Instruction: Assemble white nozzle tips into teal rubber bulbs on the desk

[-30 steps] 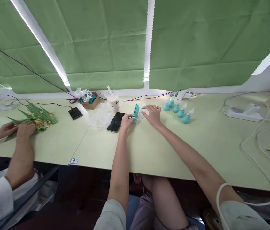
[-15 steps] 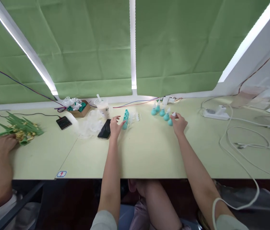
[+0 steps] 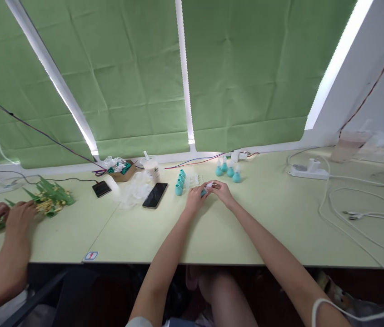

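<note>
My left hand (image 3: 194, 198) and my right hand (image 3: 222, 193) meet over the middle of the table. Between them is a small teal squeeze bulb (image 3: 203, 192) with a white pointed tip (image 3: 209, 185). The left fingers close around the bulb, partly hiding it, while the right fingers pinch at the tip. Behind and to the right stand several teal bulbs with white tips (image 3: 230, 171). Left of my hands is a row of teal bulbs with open necks (image 3: 178, 188). Small whitish pieces (image 3: 196, 180) lie beside that row, partly behind my left hand.
A black phone (image 3: 155, 195), crumpled clear plastic (image 3: 133, 190), a drink cup (image 3: 152, 169) and a cardboard box (image 3: 123, 172) are to the left. Further left, another person's hands (image 3: 17, 215) handle green plant stems (image 3: 50, 197). A power strip (image 3: 308, 171) and white cables lie right.
My right hand has moved left from the tipped bulbs, bringing one away from that group. My left hand has moved right from beside the open-necked row to meet it.
</note>
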